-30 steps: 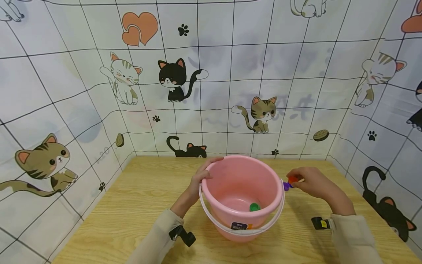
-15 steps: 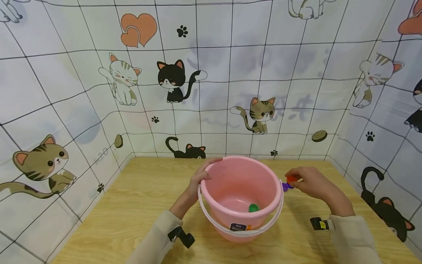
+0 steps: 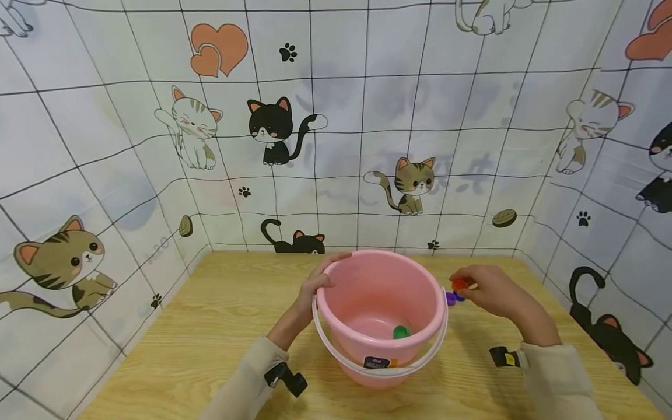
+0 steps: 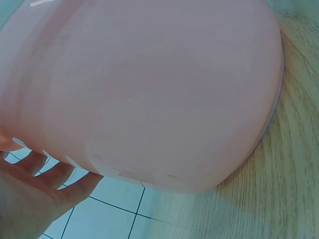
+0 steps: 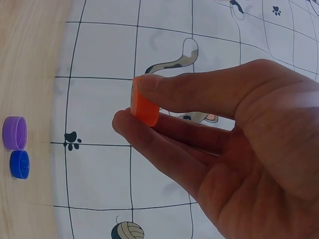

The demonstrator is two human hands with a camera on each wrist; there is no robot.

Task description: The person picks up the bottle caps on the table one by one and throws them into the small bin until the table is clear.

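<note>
A pink bucket with a white handle stands upright on the table. My left hand holds its left rim, thumb over the edge; in the left wrist view that hand's fingers lie along the bucket wall. Inside the bucket, on the bottom, lies a green bottle cap. Right of the bucket, my right hand pinches an orange bottle cap between thumb and fingertips, above the table. Beneath and beside it, a purple cap and a blue cap rest on the table.
The wooden table runs back to a wall covering printed with cats and grid lines, which also encloses both sides. A small black camera mount sits on the left wrist and another mount on the right.
The orange cap, pinched in my right hand throughout, has risen slightly above the purple and blue caps. The head view has shifted a little; the left hand stays on the bucket rim.
</note>
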